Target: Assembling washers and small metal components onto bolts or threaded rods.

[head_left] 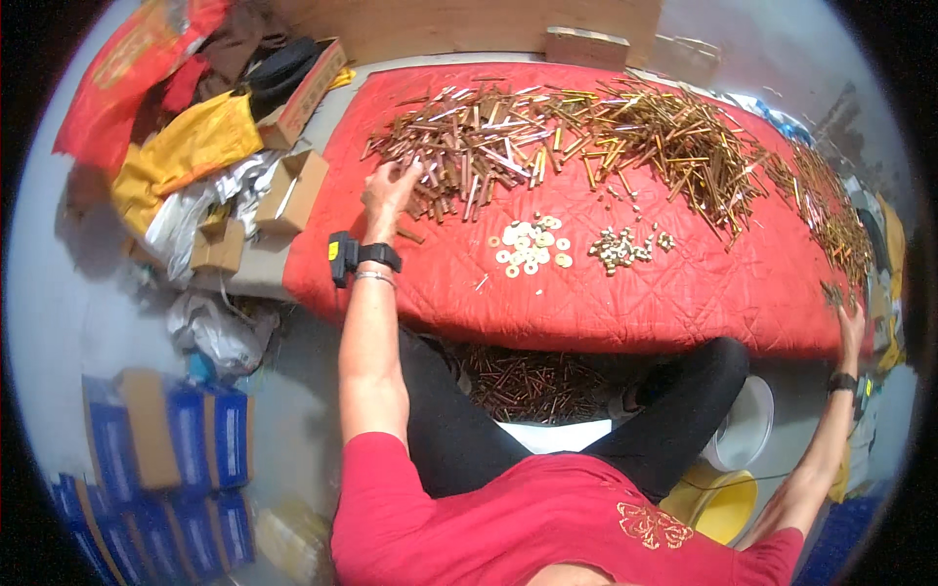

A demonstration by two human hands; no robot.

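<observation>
My left hand (391,188) is at the near left edge of a pile of copper-coloured metal rods (464,142), its bent fingers apart and touching the outer ones. Far to the right, my right hand (851,327) has its fingers drawn together by the lower end of another rod pile (831,220). A few small dark pieces (832,293) show at its fingertips; what it grips is too small to make out. Between the hands lie pale flat washers (532,244) and a cluster of short metal caps (618,251). Golden rods (674,142) are heaped at the back middle.
All this lies on a red quilted cloth (440,283). Small cardboard boxes (292,192) and yellow cloth (186,156) are at the left. Below are more rods (532,381), a white bucket (747,425) and a yellow bucket (728,503). Blue boxes (186,439) stand lower left.
</observation>
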